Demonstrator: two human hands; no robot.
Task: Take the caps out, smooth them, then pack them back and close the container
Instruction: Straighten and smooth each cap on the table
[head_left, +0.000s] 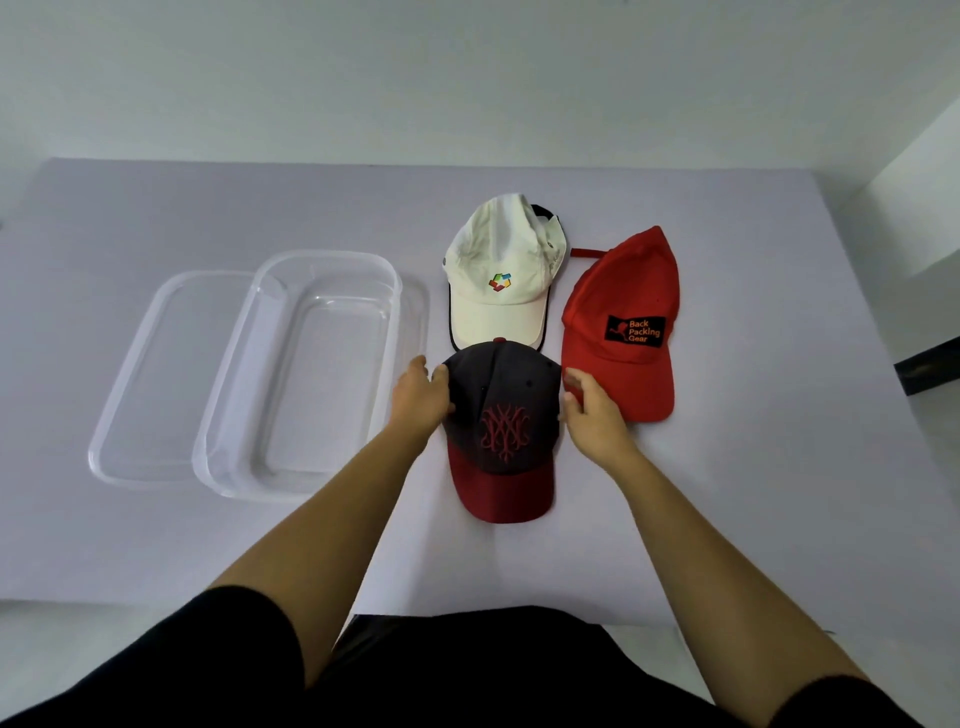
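Nearest, the dark cap lies on the table between the two hands, its maroon brim pointing back toward the person and its crown up. The left hand takes the crown's left edge, thumb laid on top and the other fingers curled out of sight round the side, so it looks like a pinch on the cloth. The right hand has its fingers bent against the crown's right side. Whether they pinch the cloth or only press it cannot be told.

This cap should handle as light and soft in the crown, likely to dent under the fingertips, with a stiffer brim and front panel. The brim is probably the safer place to lift it, and the side panels, where the fingers are now, the place to smooth it.

Just beyond the right fingertips lies the red cap, its brim close to them. Beyond the dark crown, between the two sets of fingers, is the white cap, creased and limp.

Left of the left fingers stands the clear container, with no cap in it, and its lid lies flat, partly beneath it. Both look rigid and smooth.
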